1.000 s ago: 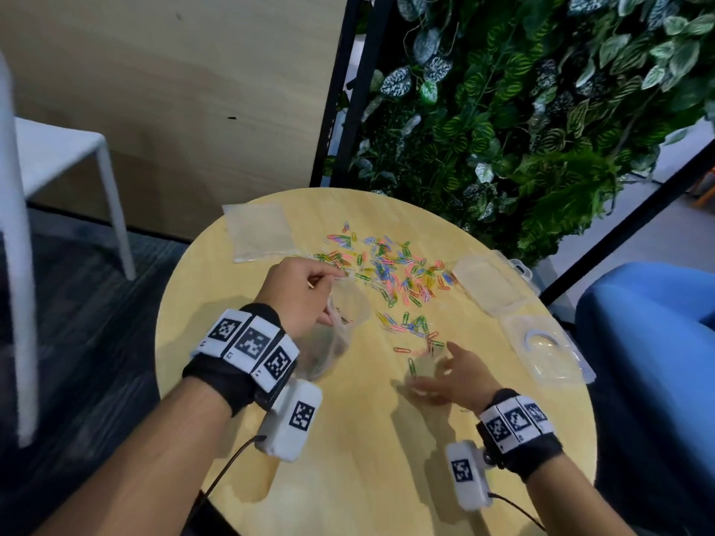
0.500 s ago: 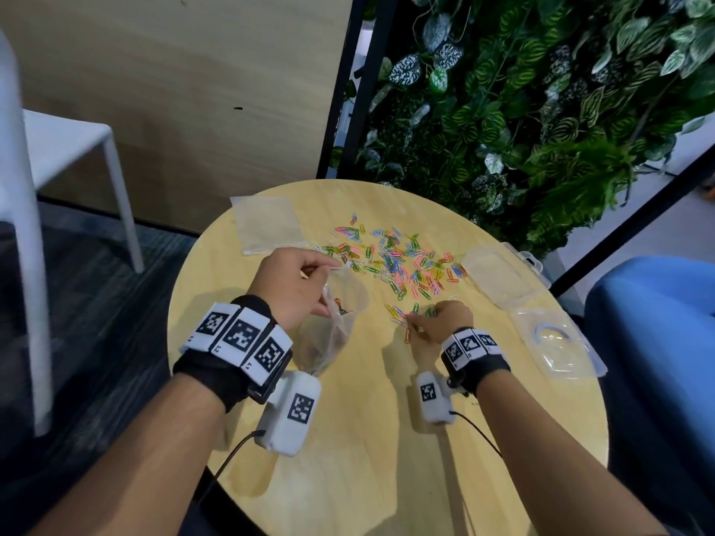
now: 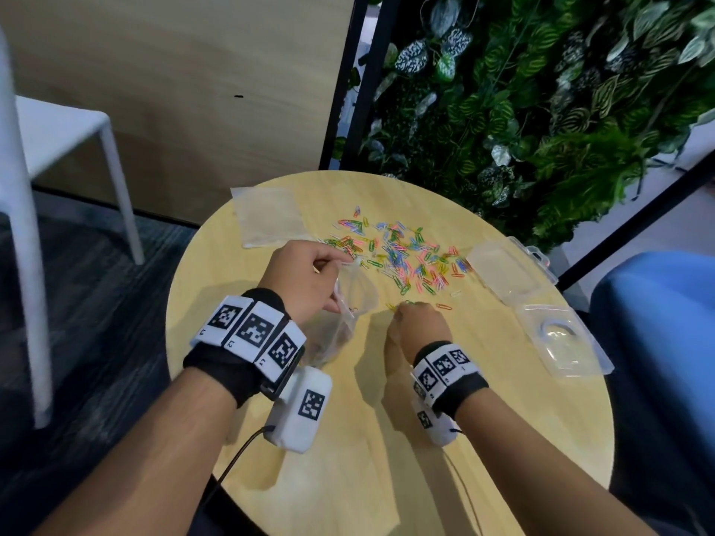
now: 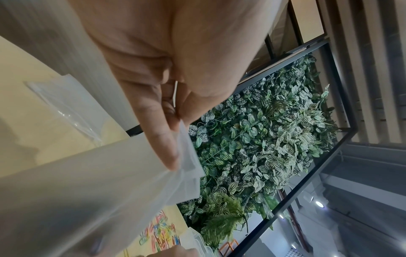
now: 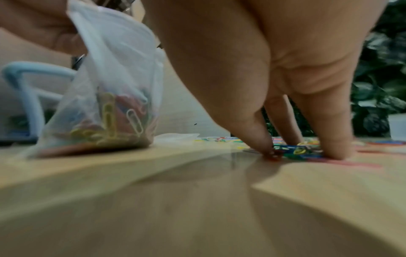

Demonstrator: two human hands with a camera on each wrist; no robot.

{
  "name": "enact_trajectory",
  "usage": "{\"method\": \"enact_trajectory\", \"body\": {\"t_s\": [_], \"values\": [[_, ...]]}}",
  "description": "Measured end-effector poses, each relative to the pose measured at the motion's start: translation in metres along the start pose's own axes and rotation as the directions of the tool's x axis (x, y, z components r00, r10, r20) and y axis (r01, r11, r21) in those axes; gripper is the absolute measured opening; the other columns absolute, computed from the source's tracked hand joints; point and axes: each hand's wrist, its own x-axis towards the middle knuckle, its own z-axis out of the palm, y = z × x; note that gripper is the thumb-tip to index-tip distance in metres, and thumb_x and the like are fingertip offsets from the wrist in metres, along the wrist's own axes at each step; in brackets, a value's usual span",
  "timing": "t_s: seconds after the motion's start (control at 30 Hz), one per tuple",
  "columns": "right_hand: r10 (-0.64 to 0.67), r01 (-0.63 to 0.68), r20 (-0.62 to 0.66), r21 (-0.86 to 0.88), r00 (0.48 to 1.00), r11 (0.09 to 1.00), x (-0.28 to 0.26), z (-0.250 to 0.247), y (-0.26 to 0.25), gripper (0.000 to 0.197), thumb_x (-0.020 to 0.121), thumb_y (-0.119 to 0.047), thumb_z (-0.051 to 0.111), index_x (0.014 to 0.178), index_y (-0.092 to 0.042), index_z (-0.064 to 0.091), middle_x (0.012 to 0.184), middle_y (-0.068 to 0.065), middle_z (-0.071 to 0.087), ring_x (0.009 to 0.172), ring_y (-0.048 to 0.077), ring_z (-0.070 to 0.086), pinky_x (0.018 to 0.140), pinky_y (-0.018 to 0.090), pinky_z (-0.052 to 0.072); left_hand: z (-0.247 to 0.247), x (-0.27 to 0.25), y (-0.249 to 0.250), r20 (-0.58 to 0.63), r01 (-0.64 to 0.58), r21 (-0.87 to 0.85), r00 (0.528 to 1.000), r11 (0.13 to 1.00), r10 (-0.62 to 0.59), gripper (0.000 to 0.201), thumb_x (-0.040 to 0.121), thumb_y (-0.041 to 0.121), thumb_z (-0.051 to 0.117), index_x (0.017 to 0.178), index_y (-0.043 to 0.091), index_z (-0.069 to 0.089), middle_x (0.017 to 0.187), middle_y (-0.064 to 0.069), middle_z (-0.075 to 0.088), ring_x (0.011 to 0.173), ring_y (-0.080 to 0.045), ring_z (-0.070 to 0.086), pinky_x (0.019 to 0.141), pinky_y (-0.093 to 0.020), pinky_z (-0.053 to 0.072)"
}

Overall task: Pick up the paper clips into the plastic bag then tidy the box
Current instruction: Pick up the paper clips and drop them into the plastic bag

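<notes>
A round table holds an open box at the right. The left hand pinches the bag rim, keeping its mouth open beside the work. The right hand closes thumb and fingers on a few clips; most clips lie scattered beyond.

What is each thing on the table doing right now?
Clear plastic bag: held open, upright, some clips inside.
Colourful paper clips: most scattered loose on the table.
Left hand: pinching the bag's rim.
Right hand: fingers gathering a few clips.
Clear plastic box: open.
</notes>
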Motion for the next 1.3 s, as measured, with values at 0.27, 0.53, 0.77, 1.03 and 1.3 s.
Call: {"method": "enact_trajectory", "body": {"t_s": [0.27, 0.53, 0.77, 1.03, 1.3], "values": [[0.049, -0.048, -0.015, 0.066, 0.999, 0.997, -0.007, -0.014, 0.031, 0.022, 0.086, -0.013, 0.052, 0.082, -0.002, 0.071, 0.079, 0.013, 0.068, 0.063, 0.024, 0.055, 0.067, 0.033, 0.058, 0.014, 0.001, 0.004, 0.017, 0.005, 0.037, 1.0, 0.999, -0.006, 0.022, 0.097, 0.009, 0.053, 0.102, 0.014, 0.074, 0.084, -0.007, 0.067, 0.061, -0.026, 0.073, 0.065, -0.04, 0.063], [0.29, -0.39, 0.299, 0.855, 0.909, 0.341, 0.016, -0.012, 0.122, 0.014, 0.069, -0.015, 0.081, 0.079, -0.011, 0.073, 0.078, 0.006, 0.071, 0.08, 0.022, 0.069, 0.076, 0.028, 0.057, 0.034, 0.002, 0.006, 0.036, 0.011, 0.057, 0.999, 0.998, -0.013, 0.022, 0.097, 0.008, 0.052, 0.105, 0.01, 0.072, 0.071, -0.002, 0.065, 0.06, -0.024, 0.072, 0.062, -0.034, 0.063], [-0.114, -0.354, 0.345, 0.797, 0.932, -0.489, -0.021, -0.057, 0.095, 0.007, 0.085, 0.0, 0.062, 0.09, -0.001, 0.066, 0.079, 0.011, 0.069, 0.069, 0.012, 0.071, 0.067, 0.016, 0.058, 0.045, 0.004, 0.003, 0.035, 0.036, 0.075, 0.999, 0.997, -0.039, 0.016, 0.094, 0.009, 0.057, 0.091, 0.009, 0.072, 0.077, -0.003, 0.073, 0.053, -0.015, 0.072, 0.06, -0.028, 0.061], [-0.228, -0.223, 0.208, 0.974, 0.951, -0.041, -0.051, -0.077, 0.015, 0.02, 0.089, 0.003, 0.06, 0.106, 0.012, 0.065, 0.083, 0.012, 0.07, 0.067, 0.011, 0.069, 0.07, 0.018, 0.058, 0.054, 0.003, 0.003, 0.012, 0.038, 0.075, 0.999, 0.996, -0.039, 0.014, 0.094, 0.008, 0.059, 0.091, 0.011, 0.072, 0.072, -0.002, 0.07, 0.055, -0.022, 0.072, 0.063, -0.036, 0.063], [-0.186, 0.214, -0.121, 0.736, 0.975, 0.643, -0.044, -0.079, 0.007, 0.028, 0.077, -0.002, 0.07, 0.103, -0.012, 0.075, 0.094, 0.006, 0.075, 0.071, 0.006, 0.065, 0.067, 0.017, 0.053, 0.057, 0.005, 0.004, 0.02, 0.033, 0.016, 0.999, 0.999, -0.034, 0.015, 0.094, 0.007, 0.057, 0.097, 0.008, 0.072, 0.082, -0.009, 0.073, 0.056, -0.022, 0.073, 0.059, -0.033, 0.062]]}}
